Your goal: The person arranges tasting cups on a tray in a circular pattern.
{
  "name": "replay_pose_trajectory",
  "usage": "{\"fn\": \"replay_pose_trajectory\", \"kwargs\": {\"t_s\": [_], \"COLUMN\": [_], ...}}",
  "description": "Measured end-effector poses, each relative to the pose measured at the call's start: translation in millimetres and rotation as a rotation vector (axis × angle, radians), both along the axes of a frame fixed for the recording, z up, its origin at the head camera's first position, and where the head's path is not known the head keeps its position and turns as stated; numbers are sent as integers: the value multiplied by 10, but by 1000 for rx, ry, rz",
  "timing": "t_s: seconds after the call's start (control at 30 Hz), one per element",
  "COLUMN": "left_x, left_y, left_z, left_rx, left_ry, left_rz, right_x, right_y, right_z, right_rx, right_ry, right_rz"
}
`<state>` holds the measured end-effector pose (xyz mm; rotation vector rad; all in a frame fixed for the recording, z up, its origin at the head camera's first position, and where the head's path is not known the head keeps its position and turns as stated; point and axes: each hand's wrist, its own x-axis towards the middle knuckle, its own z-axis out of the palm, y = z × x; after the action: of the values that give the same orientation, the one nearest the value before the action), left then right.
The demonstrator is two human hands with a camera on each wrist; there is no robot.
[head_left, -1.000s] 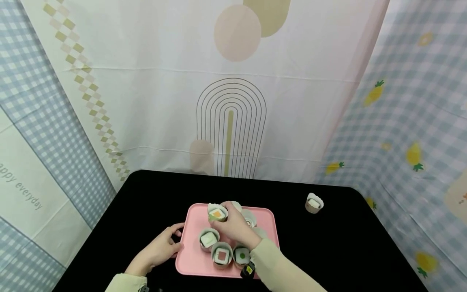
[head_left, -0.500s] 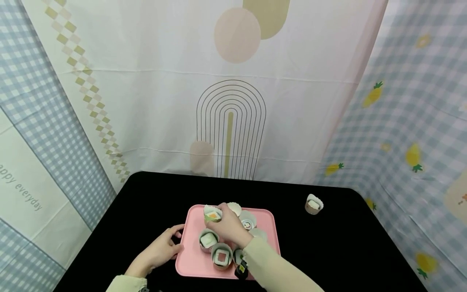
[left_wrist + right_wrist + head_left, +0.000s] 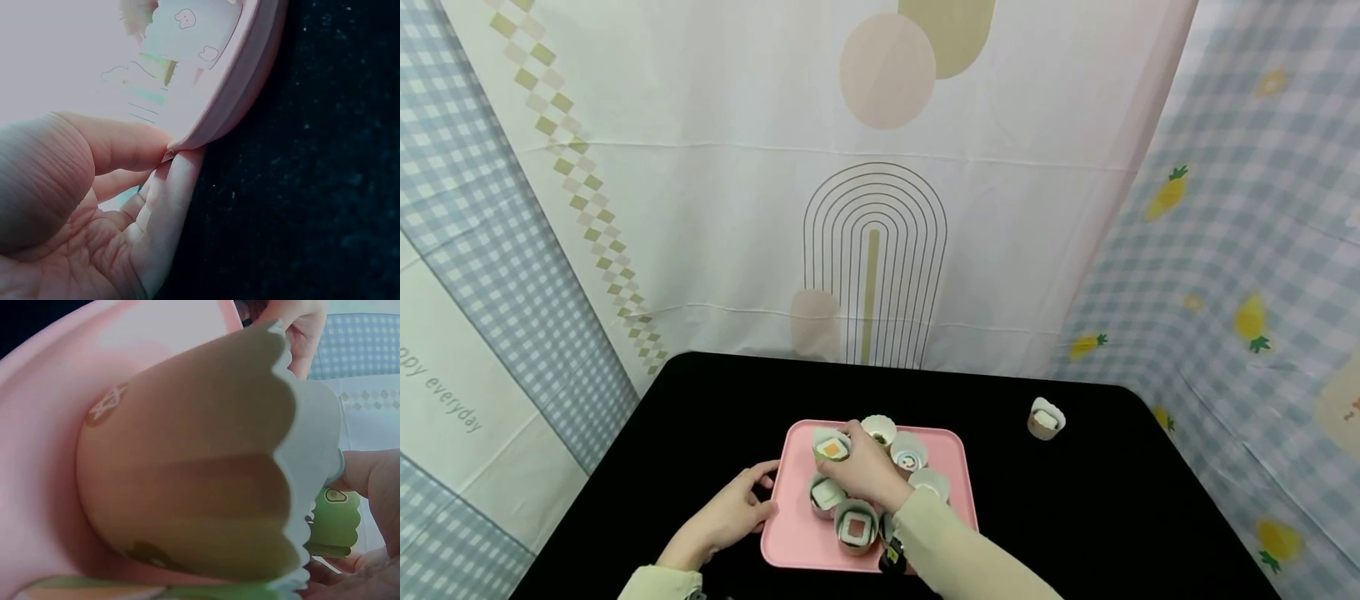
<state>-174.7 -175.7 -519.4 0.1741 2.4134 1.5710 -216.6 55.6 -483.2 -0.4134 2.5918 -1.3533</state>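
My right hand (image 3: 867, 468) grips a green paper cup (image 3: 336, 519) with avocado prints. In the head view a white square piece with an orange patch (image 3: 831, 450) lies inside this cup, over the far left of the pink tray (image 3: 793, 542). At the tray's left edge, my left hand (image 3: 730, 512) pinches the rim between thumb and fingers. Just nearer than the held cup stand a cup with a pale green piece (image 3: 828, 493) and one with a reddish-brown square (image 3: 855, 528). A beige scalloped cup (image 3: 187, 469) fills the right wrist view.
More paper cups stand on the tray's right half: a far white one (image 3: 878, 431), one with a swirl piece (image 3: 909, 454) and a pale one (image 3: 931, 483). My right sleeve partly hides another cup. A lone cup (image 3: 1046, 420) stands at the right on the black table (image 3: 1090, 517).
My right hand has carried the green cup left and slightly nearer, down toward the tray. The far white cup now shows more fully. My left hand keeps its place on the rim.
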Motion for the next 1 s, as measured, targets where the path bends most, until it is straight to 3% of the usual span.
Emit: {"fn": "replay_pose_trajectory", "kwargs": {"t_s": [0.33,0.6,1.0], "left_x": [0,-1,8], "left_y": [0,-2,1], "left_z": [-4,-10,-20], "left_rx": [10,8,17], "left_ry": [3,17,14], "left_rz": [-1,11,15], "right_x": [-14,-12,49], "right_y": [3,-23,-7], "right_z": [-14,-40,-1], "right_rx": [59,125,157], "right_ry": [39,114,135], "right_rz": [50,38,68]}}
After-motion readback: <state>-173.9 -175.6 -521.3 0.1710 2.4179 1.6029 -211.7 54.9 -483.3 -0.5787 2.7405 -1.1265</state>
